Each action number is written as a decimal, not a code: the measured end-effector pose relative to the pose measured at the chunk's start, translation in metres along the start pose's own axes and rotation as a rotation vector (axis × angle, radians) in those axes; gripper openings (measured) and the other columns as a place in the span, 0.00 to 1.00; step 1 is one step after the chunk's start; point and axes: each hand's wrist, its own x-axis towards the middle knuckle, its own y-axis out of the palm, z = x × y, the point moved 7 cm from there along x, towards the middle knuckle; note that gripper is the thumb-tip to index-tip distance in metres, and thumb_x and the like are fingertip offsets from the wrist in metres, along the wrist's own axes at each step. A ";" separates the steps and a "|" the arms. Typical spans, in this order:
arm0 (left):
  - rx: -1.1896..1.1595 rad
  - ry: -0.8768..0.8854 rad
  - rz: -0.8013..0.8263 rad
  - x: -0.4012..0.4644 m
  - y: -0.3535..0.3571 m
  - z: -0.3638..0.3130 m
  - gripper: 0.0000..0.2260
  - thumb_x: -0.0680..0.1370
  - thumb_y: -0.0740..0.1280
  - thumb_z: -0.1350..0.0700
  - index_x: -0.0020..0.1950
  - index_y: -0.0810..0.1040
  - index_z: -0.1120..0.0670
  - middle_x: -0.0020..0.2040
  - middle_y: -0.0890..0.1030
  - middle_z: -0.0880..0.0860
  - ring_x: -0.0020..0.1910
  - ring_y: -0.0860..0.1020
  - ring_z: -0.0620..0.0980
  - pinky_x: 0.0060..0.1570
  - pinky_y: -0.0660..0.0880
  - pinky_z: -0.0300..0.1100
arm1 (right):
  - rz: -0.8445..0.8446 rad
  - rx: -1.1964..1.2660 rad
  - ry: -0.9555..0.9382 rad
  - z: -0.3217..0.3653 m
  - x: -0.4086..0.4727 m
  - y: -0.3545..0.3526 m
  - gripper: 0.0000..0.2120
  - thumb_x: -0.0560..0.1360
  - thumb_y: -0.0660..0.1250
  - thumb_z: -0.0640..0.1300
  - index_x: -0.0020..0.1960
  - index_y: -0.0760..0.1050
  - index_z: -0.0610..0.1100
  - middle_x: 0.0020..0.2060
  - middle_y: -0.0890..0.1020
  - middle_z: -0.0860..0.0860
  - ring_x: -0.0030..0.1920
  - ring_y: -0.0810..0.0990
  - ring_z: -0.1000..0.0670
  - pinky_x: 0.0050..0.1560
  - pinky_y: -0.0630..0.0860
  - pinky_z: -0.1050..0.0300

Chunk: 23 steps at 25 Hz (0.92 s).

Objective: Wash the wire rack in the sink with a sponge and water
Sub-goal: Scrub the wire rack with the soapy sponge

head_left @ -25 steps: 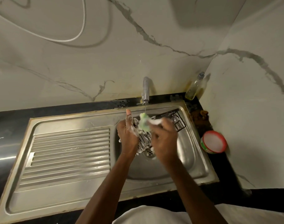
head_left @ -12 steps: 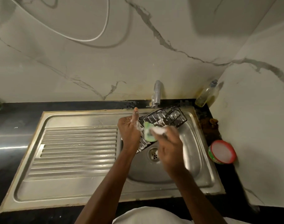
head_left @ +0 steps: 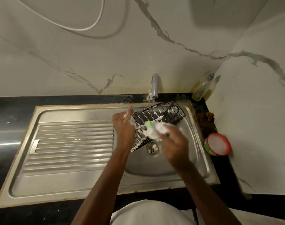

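Head view, near to far: white garment (head_left: 148, 213) at bottom edge, both forearms reaching up over the black desk (head_left: 12, 109) into the steel sink (head_left: 201, 166). Drainboard (head_left: 70, 143) to the left, drain (head_left: 152, 148) in the basin, just below the work.

Right hand (head_left: 174, 143) has fingers curled round a green sponge (head_left: 150, 129), soapy, blurred, pressed against the wire rack (head_left: 158, 117). Left hand (head_left: 124, 125) grips the rack's left end, fingers wrapped on the wires, foam on the knuckles. Rack is black, held tilted over the basin, near end down by the drain, far end up toward the faucet (head_left: 154, 86). White suds along most wires. Sponge sits on the rack's near-middle section, between the two hands.

Step in hand, judged: scrubbing with soap, mid-task. No stream from the faucet can be made out, so rinsing looks not yet done. Next move likely calls for working the sponge up to the far end, then turning the rack to reach the other faces, left hand keeping a firm hold since wet soapy wire could slip.

Farther: round red-rimmed tub (head_left: 218, 144) on the desk right of the sink, a bottle (head_left: 203, 88) in the back corner, marble wall (head_left: 73, 54) with a white cable (head_left: 90, 25) hanging.
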 end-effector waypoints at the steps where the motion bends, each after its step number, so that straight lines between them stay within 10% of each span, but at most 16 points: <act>1: 0.005 -0.002 -0.005 -0.001 -0.001 0.002 0.28 0.84 0.65 0.65 0.25 0.65 0.50 0.22 0.63 0.45 0.21 0.60 0.44 0.30 0.65 0.39 | -0.027 -0.086 0.026 -0.018 0.006 -0.007 0.13 0.83 0.59 0.35 0.57 0.82 0.33 0.52 0.83 0.41 0.52 0.81 0.49 0.43 0.83 0.54; 12: -0.001 -0.040 0.011 -0.006 -0.013 0.009 0.25 0.84 0.67 0.60 0.27 0.66 0.55 0.22 0.64 0.45 0.21 0.59 0.42 0.27 0.63 0.40 | -0.130 -0.143 0.243 -0.038 0.012 -0.001 0.13 0.75 0.64 0.27 0.54 0.84 0.35 0.52 0.84 0.40 0.50 0.84 0.44 0.45 0.83 0.51; 17: 0.037 -0.027 0.007 0.007 -0.013 0.005 0.24 0.85 0.65 0.59 0.28 0.68 0.56 0.23 0.64 0.45 0.21 0.59 0.43 0.23 0.58 0.37 | -0.038 -0.064 0.058 0.000 -0.003 0.016 0.15 0.73 0.67 0.25 0.56 0.83 0.35 0.53 0.84 0.39 0.50 0.85 0.43 0.47 0.84 0.53; 23: 0.103 0.016 0.012 0.000 -0.008 0.000 0.26 0.84 0.67 0.55 0.25 0.66 0.51 0.22 0.62 0.44 0.22 0.58 0.49 0.27 0.56 0.40 | -0.180 0.139 0.354 0.000 0.003 0.017 0.18 0.72 0.64 0.24 0.56 0.84 0.36 0.50 0.84 0.42 0.50 0.83 0.47 0.49 0.82 0.51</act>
